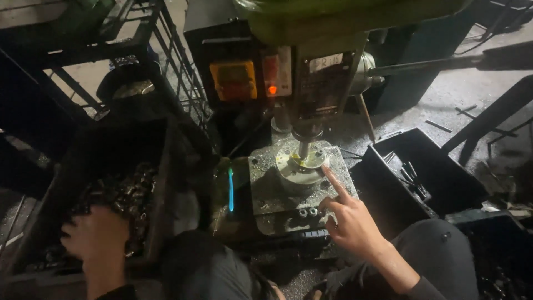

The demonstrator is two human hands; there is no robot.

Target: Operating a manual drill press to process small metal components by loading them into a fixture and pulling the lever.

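On the drill press head — a yellow rectangular label (233,81), beside it a red-and-white one (277,71)

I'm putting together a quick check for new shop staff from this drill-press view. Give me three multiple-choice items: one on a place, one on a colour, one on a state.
1. Where is the left hand?
A. On the feed lever
B. In the dark crate of small metal parts
C. On the lap

2. What colour is the lit indicator light on the machine's front panel?
A. Orange-red
B. Blue
C. White

3. How is the right hand held?
A. Closed in a fist around a tool
B. Flat, palm up
C. Index finger stretched out to the edge of the round fixture under the spindle

Answers:
1 B, the hand rests on the heap of parts in the crate on the left.
2 A, a small orange-red dot glows beside the yellow switch cover.
3 C, the fingertip reaches the disc's rim and nothing is held.
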